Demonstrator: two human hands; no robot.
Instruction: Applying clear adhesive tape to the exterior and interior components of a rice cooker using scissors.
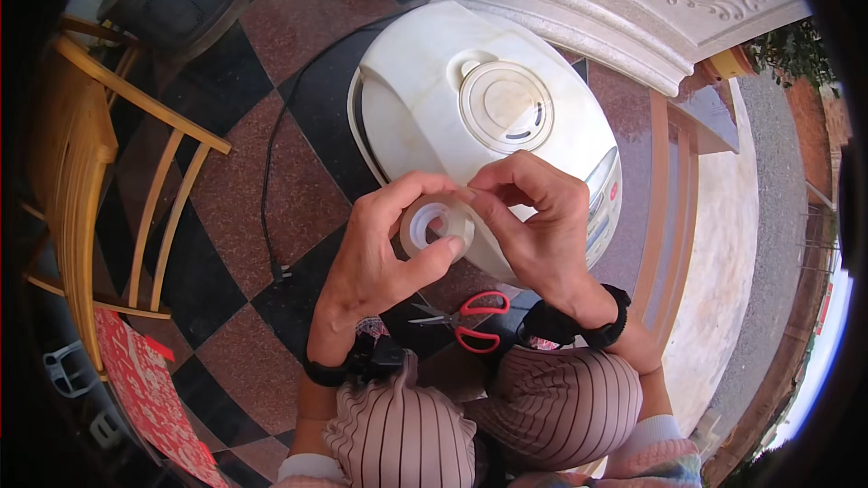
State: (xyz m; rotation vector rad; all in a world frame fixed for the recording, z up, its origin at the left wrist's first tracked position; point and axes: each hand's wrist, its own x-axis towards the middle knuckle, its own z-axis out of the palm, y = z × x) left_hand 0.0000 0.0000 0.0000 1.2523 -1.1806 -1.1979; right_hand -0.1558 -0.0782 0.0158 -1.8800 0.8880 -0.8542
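A roll of clear tape (415, 228) is gripped by my left hand (372, 248), its thumb on one side and its fingers curved over the far rim. My right hand (537, 221) has thumb and forefinger pinched together at the roll's upper right edge, against the left fingertips. A thin end of tape seems to lie in that pinch, though it hardly shows. Just beyond both hands stands a white rice cooker (411, 117) with a round steam vent cap (508, 107) on its lid. Scissors with red handles (485, 304) lie on the floor below my hands, blades partly apart.
A black power cord (268, 172) curves over the checkered tile floor (262, 181), its plug (282, 271) at left. Wooden chairs (81, 163) and a dark planter (176, 0) stand left. A carved pale stone base (561, 9) rises behind the cooker. My knees are at the bottom.
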